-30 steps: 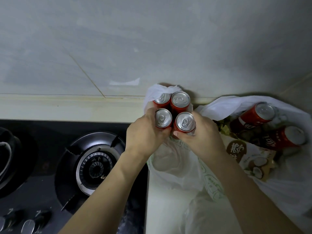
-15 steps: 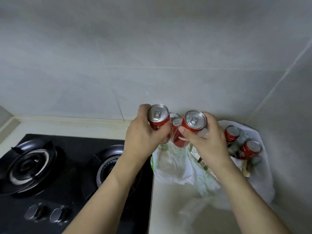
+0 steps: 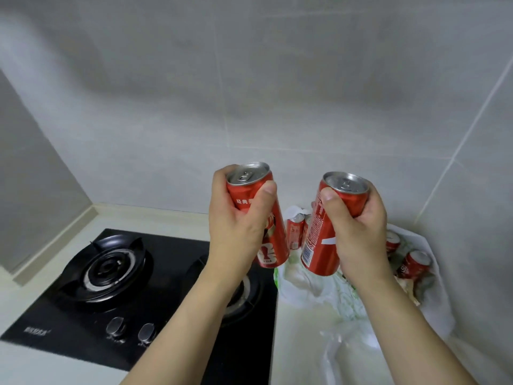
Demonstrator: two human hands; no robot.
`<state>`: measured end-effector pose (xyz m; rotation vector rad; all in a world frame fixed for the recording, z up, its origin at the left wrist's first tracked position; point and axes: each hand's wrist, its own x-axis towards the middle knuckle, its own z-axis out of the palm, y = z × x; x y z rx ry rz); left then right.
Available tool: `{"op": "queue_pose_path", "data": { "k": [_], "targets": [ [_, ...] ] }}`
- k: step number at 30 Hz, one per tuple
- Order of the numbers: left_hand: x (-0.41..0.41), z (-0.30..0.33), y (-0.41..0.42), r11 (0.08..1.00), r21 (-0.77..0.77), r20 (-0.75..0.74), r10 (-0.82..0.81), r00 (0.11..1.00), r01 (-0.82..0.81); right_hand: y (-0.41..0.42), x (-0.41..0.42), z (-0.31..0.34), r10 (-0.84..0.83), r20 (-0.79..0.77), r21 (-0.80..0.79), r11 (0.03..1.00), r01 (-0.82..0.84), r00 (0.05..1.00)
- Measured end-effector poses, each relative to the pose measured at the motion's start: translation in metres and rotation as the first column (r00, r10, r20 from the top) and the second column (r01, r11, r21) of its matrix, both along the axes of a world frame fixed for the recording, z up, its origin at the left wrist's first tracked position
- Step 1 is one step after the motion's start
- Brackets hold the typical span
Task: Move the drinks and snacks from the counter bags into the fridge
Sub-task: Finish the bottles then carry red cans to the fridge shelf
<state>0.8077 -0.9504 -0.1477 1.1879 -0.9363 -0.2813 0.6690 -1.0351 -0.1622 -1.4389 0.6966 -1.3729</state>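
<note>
Holding two red cans above the counter.
Our left hand grips one can, our right hand another can; white bags sit at the counter's far right corner.

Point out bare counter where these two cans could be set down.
Bare pale counter lies between the black gas hob and the crumpled white plastic bags; a strip runs behind the hob along the grey tiled wall. The right corner is crowded with bags and red cans.

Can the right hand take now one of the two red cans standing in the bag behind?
Probably not: the right hand already holds a red drink can in full grip, though nothing blocks the two small red cans.
</note>
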Motion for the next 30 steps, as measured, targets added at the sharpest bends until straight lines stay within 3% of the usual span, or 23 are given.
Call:
{"op": "queue_pose_path", "data": {
  "k": [16, 30],
  "targets": [
    [-0.003, -0.005, 0.102, 0.954, -0.019, 0.106, 0.3, 0.948, -0.3, 0.076, 0.032, -0.002, 0.21, -0.026, -0.041, 0.977, -0.211, 0.977],
    [0.013, -0.002, 0.225, 0.773, -0.008, 0.147, 0.628, 0.764, -0.634, 0.168, 0.1, -0.001, 0.574, -0.016, -0.128, 0.811, -0.571, 0.819]
  ]
}}
